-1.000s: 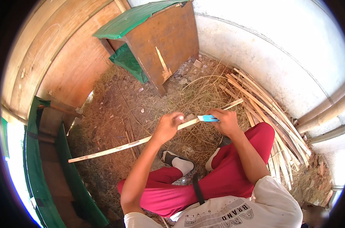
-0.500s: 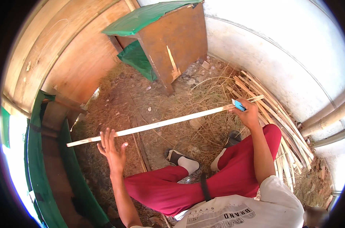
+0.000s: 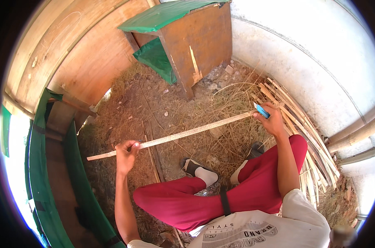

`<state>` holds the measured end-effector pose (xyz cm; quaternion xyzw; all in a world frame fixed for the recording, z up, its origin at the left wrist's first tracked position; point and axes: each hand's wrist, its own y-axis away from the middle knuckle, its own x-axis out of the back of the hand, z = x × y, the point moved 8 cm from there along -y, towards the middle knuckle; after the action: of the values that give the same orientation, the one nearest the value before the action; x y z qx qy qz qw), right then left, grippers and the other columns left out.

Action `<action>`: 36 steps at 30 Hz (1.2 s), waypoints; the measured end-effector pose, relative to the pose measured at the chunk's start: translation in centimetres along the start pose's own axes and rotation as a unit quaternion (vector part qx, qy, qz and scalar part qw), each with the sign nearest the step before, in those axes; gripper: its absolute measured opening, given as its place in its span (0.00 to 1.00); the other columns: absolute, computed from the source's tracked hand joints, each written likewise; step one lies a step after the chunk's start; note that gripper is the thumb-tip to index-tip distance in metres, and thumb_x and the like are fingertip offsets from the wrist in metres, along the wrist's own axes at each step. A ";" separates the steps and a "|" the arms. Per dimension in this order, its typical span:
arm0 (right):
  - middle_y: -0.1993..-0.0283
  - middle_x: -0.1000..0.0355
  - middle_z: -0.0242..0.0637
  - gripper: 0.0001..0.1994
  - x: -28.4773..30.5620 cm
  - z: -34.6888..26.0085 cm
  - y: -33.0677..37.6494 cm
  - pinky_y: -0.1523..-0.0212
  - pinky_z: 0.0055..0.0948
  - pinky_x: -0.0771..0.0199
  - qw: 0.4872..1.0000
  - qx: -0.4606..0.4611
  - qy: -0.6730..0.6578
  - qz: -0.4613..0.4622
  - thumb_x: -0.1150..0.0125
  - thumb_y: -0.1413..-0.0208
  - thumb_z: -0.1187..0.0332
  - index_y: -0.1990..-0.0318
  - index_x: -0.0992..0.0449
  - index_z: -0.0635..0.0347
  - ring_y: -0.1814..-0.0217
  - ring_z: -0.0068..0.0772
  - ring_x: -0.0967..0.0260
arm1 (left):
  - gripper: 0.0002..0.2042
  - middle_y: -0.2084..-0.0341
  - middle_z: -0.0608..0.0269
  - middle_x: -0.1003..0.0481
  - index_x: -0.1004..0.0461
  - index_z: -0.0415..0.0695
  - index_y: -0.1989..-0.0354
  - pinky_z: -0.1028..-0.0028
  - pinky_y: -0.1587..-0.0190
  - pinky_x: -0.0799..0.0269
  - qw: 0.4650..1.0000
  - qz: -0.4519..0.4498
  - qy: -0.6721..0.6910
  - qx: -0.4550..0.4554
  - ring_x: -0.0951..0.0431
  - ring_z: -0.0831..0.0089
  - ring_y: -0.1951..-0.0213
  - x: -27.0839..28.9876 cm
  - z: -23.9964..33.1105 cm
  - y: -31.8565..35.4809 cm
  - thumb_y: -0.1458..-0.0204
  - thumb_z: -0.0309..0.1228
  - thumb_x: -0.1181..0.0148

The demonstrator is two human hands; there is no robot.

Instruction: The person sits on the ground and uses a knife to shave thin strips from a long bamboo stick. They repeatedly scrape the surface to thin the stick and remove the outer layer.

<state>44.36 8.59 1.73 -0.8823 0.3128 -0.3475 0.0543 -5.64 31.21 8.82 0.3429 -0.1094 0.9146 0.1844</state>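
A long, thin bamboo strip [image 3: 195,129] spans the space in front of me, its left end lower in the picture than its right. My left hand [image 3: 127,153] is closed around the strip a little in from the left end. At the other end, my right hand [image 3: 271,118] grips a blue utility knife [image 3: 262,110] with its blade pointing up and left. The strip's right part also passes into the fingers of that hand. How far the strip reaches behind the right hand is hard to make out.
A pile of split bamboo strips [image 3: 307,128] lies on the right beside my knee. Ahead stands a brown wooden cabinet [image 3: 200,45] with a green cover. Another green-covered wooden structure [image 3: 51,165] runs along the left. Dry grass [image 3: 233,95] and debris litter the ground.
My left hand has gone from spread fingers to closed around the strip. The strip has turned to show a rougher, textured face and shifted slightly right.
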 end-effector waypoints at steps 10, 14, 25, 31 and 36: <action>0.53 0.25 0.41 0.14 -0.6 5.9 -0.5 0.53 0.40 0.29 0.999 -0.048 0.014 -0.001 0.31 0.44 0.63 0.56 0.20 0.62 0.53 0.48 0.27 | 0.05 0.76 0.66 0.23 0.19 0.38 0.66 0.72 0.61 0.32 0.994 -0.077 0.054 0.053 0.27 0.78 0.72 -4.9 0.9 -1.3 0.41 0.25 0.38; 0.57 0.27 0.40 0.13 -1.6 7.4 -0.7 0.55 0.38 0.30 0.996 -0.074 -0.027 -0.044 0.32 0.43 0.63 0.55 0.22 0.62 0.57 0.42 0.28 | 0.08 0.61 0.61 0.19 0.20 0.40 0.59 0.61 0.42 0.42 0.976 0.053 -0.191 -0.092 0.23 0.69 0.58 -2.8 4.5 -1.3 0.42 0.31 0.35; 0.69 0.32 0.25 0.10 -6.2 7.8 0.2 0.64 0.26 0.38 0.944 -0.191 -0.262 -0.056 0.33 0.40 0.66 0.57 0.24 0.62 0.67 0.20 0.39 | 0.16 0.56 0.55 0.22 0.26 0.39 0.48 0.70 0.55 0.25 0.970 0.116 0.213 -0.017 0.23 0.69 0.54 -17.0 2.0 3.7 0.45 0.27 0.34; 0.67 0.30 0.27 0.15 -8.7 4.6 2.2 0.66 0.26 0.37 0.894 -0.277 -0.342 -0.084 0.32 0.41 0.62 0.53 0.23 0.64 0.68 0.20 0.38 | 0.32 0.34 0.52 0.36 0.47 0.40 0.28 0.69 0.40 0.31 0.942 -0.028 0.332 -0.041 0.34 0.62 0.36 -26.8 10.1 -0.3 0.39 0.29 0.40; 0.77 0.40 0.20 0.13 -13.4 2.2 4.6 0.80 0.21 0.49 0.841 -0.296 -0.428 -0.146 0.35 0.38 0.64 0.50 0.25 0.56 0.81 0.14 0.49 | 0.18 0.50 0.54 0.25 0.39 0.36 0.37 0.71 0.50 0.27 0.918 0.007 0.390 -0.068 0.25 0.69 0.49 -28.2 12.8 -2.1 0.35 0.24 0.49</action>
<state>35.87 12.55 -9.15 -0.9528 0.2141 0.1702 -0.1317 22.39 21.57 -0.37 -0.0549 -0.0931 0.9674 0.2289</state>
